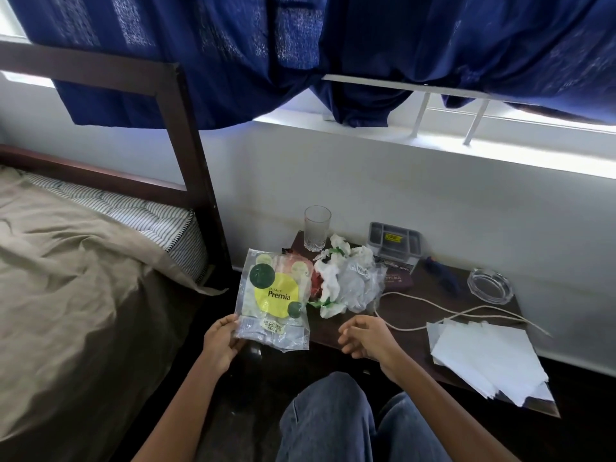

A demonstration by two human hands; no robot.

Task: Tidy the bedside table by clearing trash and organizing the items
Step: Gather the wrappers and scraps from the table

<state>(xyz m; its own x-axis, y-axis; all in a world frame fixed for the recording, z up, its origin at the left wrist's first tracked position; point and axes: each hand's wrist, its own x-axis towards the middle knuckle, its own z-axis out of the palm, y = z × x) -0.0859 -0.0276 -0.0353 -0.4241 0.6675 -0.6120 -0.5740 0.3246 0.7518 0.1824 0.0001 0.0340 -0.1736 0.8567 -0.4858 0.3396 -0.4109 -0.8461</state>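
Observation:
My left hand grips the lower left corner of a clear empty snack packet with a yellow "Premia" label, holding it up over the left end of the dark bedside table. My right hand hovers above the table's front edge, fingers loosely curled and holding nothing. Just behind the packet lies a heap of crumpled plastic wrappers and white tissue, with a red scrap showing underneath.
On the table stand a drinking glass, a grey plastic box on a dark spectacles case, a glass ashtray, a blue object, a beige cord and a stack of white papers. A bed lies left.

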